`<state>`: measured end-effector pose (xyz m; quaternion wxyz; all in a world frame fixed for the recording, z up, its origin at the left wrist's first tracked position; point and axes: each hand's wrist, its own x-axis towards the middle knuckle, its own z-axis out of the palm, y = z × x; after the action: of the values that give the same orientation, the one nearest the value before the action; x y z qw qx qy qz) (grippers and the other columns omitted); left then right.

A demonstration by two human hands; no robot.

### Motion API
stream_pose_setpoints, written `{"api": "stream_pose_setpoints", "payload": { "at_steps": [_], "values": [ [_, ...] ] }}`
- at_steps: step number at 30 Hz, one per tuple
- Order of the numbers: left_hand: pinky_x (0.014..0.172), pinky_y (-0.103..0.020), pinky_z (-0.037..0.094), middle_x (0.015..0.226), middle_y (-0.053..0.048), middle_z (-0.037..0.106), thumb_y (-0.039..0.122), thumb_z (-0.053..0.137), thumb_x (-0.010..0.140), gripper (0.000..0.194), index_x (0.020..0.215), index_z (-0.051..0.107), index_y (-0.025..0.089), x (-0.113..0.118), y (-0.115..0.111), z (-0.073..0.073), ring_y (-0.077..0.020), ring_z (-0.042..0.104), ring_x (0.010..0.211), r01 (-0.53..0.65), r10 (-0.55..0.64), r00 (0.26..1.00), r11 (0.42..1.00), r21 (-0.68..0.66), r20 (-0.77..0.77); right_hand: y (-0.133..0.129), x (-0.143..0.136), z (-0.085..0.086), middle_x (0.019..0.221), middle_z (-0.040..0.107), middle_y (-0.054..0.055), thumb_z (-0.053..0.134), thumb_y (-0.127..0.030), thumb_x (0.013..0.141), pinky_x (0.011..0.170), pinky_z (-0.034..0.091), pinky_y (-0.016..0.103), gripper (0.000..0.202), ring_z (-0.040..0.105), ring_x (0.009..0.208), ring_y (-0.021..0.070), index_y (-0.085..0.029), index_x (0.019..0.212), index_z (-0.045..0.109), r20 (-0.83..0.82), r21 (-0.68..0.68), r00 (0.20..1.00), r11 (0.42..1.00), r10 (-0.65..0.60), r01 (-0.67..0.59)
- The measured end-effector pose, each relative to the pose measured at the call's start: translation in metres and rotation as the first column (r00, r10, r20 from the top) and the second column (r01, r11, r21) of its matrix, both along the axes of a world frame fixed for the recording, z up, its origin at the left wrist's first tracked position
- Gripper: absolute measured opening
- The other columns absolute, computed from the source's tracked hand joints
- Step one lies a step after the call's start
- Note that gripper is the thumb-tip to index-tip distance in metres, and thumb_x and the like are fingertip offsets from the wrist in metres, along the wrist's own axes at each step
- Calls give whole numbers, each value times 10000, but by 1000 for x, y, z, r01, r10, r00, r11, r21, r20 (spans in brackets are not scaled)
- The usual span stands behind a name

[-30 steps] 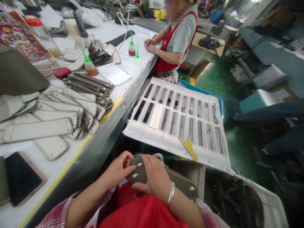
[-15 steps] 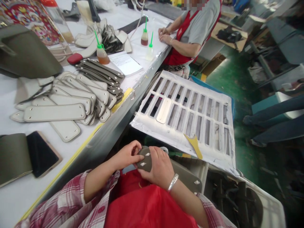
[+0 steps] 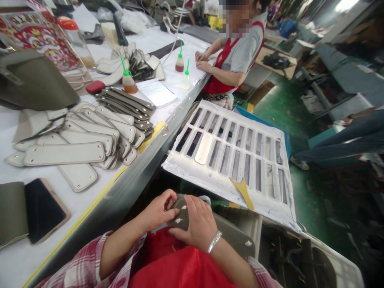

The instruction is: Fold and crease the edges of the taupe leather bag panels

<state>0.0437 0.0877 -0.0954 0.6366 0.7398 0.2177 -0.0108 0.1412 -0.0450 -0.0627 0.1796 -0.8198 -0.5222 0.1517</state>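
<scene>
Over my lap I hold a long olive-grey leather tab point(image 3: 232, 234) with small white rivet holes. My left hand point(image 3: 157, 210) pinches its rounded near end. My right hand point(image 3: 196, 224), a silver bracelet on the wrist, lies across the same end with the thumb pressing on it. The rest of the tab sticks out to the right, resting on a grey bin edge.
Fanned piles of pale and dark tabs point(image 3: 90, 136) lie on the white table point(image 3: 99, 188) at my left, with a phone point(image 3: 43, 210), glue bottles point(image 3: 127, 80) and a grey bag point(image 3: 33, 86). A white slotted board point(image 3: 231, 160) lies ahead. A co-worker point(image 3: 234, 60) sits further along.
My hands stay on the tab with only small finger shifts. The view has tilted slightly, so the table and board sit a little lower in the picture.
</scene>
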Motion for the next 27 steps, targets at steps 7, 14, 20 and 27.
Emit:
{"api": "stream_pose_setpoints", "payload": {
  "at_steps": [7,14,20,27],
  "values": [
    [527,-211,305,601,79,339,203,520,702,143,805,420,204,3,-2,0,-93,338,554,-45,45,999,999,-4,-17,9,2,-4,958,548,98,606,-472,572,793,373,390,578,501,890,258,-154,1039,484,21,-20,999,999,-28,28],
    [523,-210,297,598,80,329,200,509,722,128,803,410,210,5,-3,-3,-93,328,552,-67,66,998,997,-40,-14,2,10,-13,1121,524,167,594,-608,561,861,346,442,824,471,1000,306,-85,1176,428,48,-49,998,998,31,-29],
    [532,-208,335,625,74,354,209,493,732,111,791,399,209,8,-3,2,-95,367,573,-72,73,997,996,56,-10,1,6,-16,1348,337,191,525,-672,619,969,233,492,957,305,1201,334,-64,1322,294,99,-58,994,997,53,-47],
    [535,-259,431,701,33,499,347,458,776,169,866,409,213,3,-4,16,-146,522,612,109,-81,987,973,205,-141,-48,16,6,1349,335,172,595,-697,523,999,242,441,1102,316,1205,298,-62,1349,234,91,-72,995,996,50,-43]
  ]
}}
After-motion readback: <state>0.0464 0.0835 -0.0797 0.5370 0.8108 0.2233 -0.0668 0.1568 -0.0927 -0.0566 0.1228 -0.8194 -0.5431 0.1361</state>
